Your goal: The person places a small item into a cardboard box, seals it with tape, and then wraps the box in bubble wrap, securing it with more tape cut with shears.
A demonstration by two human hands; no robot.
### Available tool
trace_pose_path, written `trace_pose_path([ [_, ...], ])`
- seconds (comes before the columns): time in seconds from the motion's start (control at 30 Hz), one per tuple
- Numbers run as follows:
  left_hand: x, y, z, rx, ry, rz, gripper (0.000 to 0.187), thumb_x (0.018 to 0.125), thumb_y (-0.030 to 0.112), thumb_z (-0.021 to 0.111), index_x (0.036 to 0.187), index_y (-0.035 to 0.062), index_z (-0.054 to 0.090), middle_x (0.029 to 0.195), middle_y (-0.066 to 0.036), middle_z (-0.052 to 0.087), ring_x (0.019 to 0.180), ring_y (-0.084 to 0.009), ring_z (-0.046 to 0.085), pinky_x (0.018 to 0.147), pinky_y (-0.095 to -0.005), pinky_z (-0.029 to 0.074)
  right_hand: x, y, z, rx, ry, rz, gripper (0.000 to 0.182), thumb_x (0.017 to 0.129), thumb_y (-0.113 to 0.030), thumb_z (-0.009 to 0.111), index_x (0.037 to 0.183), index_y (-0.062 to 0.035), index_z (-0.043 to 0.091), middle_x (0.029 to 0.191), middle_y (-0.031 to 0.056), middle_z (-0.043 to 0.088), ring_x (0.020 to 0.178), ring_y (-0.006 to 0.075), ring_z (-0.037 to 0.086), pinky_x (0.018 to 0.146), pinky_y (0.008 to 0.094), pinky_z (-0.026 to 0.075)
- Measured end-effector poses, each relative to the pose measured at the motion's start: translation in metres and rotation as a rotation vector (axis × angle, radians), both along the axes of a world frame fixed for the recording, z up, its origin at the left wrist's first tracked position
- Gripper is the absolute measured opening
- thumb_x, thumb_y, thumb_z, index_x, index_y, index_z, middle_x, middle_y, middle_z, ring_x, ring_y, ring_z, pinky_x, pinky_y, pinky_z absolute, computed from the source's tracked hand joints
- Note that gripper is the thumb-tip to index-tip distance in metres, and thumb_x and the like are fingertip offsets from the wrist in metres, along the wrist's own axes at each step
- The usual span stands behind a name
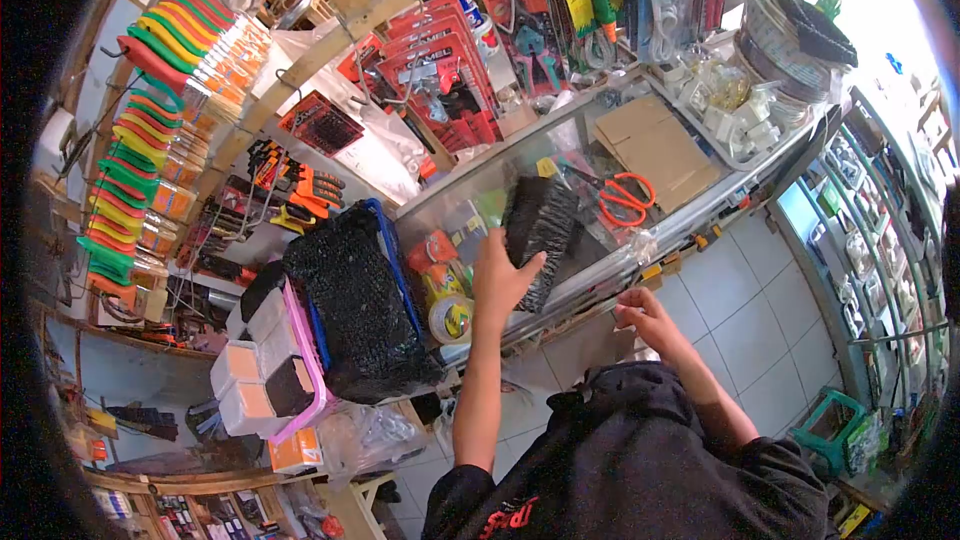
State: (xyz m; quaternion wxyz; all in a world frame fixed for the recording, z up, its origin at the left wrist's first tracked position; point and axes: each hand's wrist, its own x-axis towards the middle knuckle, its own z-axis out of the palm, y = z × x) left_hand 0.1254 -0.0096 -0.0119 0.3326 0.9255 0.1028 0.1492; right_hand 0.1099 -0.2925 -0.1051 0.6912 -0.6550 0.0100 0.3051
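My left hand [507, 285] grips the near end of a black plastic-wrapped package [543, 225], thumb on one side and fingers on the other. The package lies tilted over the glass counter [480, 190], its wrap wrinkled and shiny. Beside it on the glass are scissors with orange handles [627, 200], their blades toward the package. My right hand [645, 320] is off the counter's front edge, in front of my body, with its fingers curled in; I cannot tell whether anything is in them. A roll of tape [450, 320] shows near the counter's left end, left of my left hand.
Flat cardboard [655, 152] lies on the counter's far right, near a tray of white fittings [735, 115]. At the left sit a black-wrapped bundle [355, 305] in a blue basket and a pink basket [310, 360] of boxes. Packaged tools [440, 75] hang behind.
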Motion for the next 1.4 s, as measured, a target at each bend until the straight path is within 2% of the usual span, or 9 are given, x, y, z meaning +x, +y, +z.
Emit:
trace_pose_path([
  [0.07, -0.004, 0.013, -0.004, -0.456, -0.001, -0.031, 0.056, 0.084, 0.035, 0.087, 0.116, 0.0017, 0.054, 0.101, -0.01, 0.063, 0.094, -0.0216, 0.063, 0.085, -0.0361, 0.05, -0.005, -0.005, 0.01, -0.003, -0.007, 0.008, 0.032, 0.102, -0.024, 0.066, 0.126, -0.0047, 0.057, 0.112, 0.0043, 0.063, 0.096, 0.0154, 0.066, 0.082, 0.0318, 0.049],
  [0.17, -0.022, 0.014, 0.004, -0.888, 0.072, 0.023, 0.048, 0.087, 0.033, 0.085, 0.112, 0.0039, 0.055, 0.103, -0.005, 0.064, 0.093, -0.0147, 0.061, 0.082, -0.0315, 0.05, -0.011, -0.008, 0.027, 0.005, -0.01, 0.027, 0.03, 0.103, -0.027, 0.064, 0.125, -0.0072, 0.058, 0.11, 0.0016, 0.066, 0.096, 0.0126, 0.067, 0.08, 0.0287, 0.047],
  [0.3, -0.062, -0.009, 0.013, -1.425, 0.102, 0.013, 0.047, 0.095, 0.025, 0.077, 0.132, 0.0036, 0.055, 0.117, -0.006, 0.068, 0.102, -0.0177, 0.068, 0.088, -0.0345, 0.054, -0.021, -0.003, 0.037, 0.058, 0.016, 0.031, 0.026, 0.104, -0.026, 0.062, 0.124, -0.0088, 0.058, 0.11, -0.0002, 0.068, 0.095, 0.011, 0.067, 0.08, 0.028, 0.046],
  [0.43, -0.102, -0.028, -0.069, -2.025, -0.001, 0.061, 0.05, 0.099, 0.025, 0.071, 0.141, 0.0035, 0.054, 0.129, -0.01, 0.068, 0.112, -0.0245, 0.069, 0.093, -0.0386, 0.058, -0.032, 0.009, 0.059, 0.191, -0.009, 0.025, 0.022, 0.105, -0.023, 0.06, 0.123, -0.0097, 0.058, 0.111, -0.0012, 0.067, 0.1, 0.0088, 0.064, 0.081, 0.0276, 0.046],
  [0.67, -0.156, -0.078, -0.058, -1.998, -0.153, 0.033, 0.054, 0.101, 0.024, 0.068, 0.148, 0.0072, 0.046, 0.137, -0.013, 0.063, 0.119, -0.0291, 0.066, 0.101, -0.0441, 0.057, -0.052, 0.033, 0.1, 0.204, -0.17, 0.121, 0.044, 0.104, -0.016, 0.059, 0.141, -0.0042, 0.04, 0.137, 0.0066, 0.052, 0.123, 0.0151, 0.053, 0.108, 0.0323, 0.04],
  [0.9, -0.188, -0.09, -0.071, -1.67, -0.208, 0.222, 0.058, 0.1, 0.023, 0.071, 0.147, 0.012, 0.04, 0.136, -0.009, 0.057, 0.124, -0.0232, 0.059, 0.102, -0.0403, 0.053, -0.07, 0.057, 0.09, 0.021, -0.435, 0.337, 0.06, 0.095, -0.022, 0.073, 0.136, -0.0063, 0.033, 0.126, 0.0092, 0.052, 0.12, 0.0194, 0.054, 0.105, 0.0384, 0.042],
  [1.17, -0.236, -0.087, -0.07, -1.295, -0.313, 0.356, 0.059, 0.099, 0.028, 0.073, 0.143, 0.0038, 0.042, 0.139, -0.013, 0.052, 0.128, -0.0238, 0.052, 0.108, -0.0399, 0.043, -0.077, 0.084, 0.059, 0.256, -0.168, 0.422, 0.051, 0.096, -0.015, 0.073, 0.132, -0.0055, 0.039, 0.124, 0.0103, 0.054, 0.119, 0.0186, 0.052, 0.105, 0.0351, 0.043],
  [1.2, -0.242, -0.087, -0.073, -1.281, -0.365, 0.359, 0.06, 0.099, 0.028, 0.073, 0.143, 0.0028, 0.042, 0.139, -0.013, 0.052, 0.128, -0.024, 0.052, 0.108, -0.0399, 0.043, -0.08, 0.083, 0.052, 0.239, -0.138, 0.5, 0.05, 0.1, -0.013, 0.063, 0.143, -0.0071, 0.038, 0.135, 0.0094, 0.054, 0.129, 0.0184, 0.05, 0.112, 0.0346, 0.036],
  [1.4, -0.277, -0.083, -0.081, -1.431, -0.405, 0.533, 0.06, 0.098, 0.028, 0.074, 0.142, 0.0007, 0.042, 0.135, -0.013, 0.053, 0.125, -0.0236, 0.053, 0.106, -0.0393, 0.044, -0.114, 0.097, 0.046, 0.248, -0.192, 0.639, 0.067, 0.096, -0.016, 0.071, 0.15, -0.0059, 0.032, 0.138, 0.0143, 0.052, 0.131, 0.0241, 0.048, 0.114, 0.0398, 0.035],
])
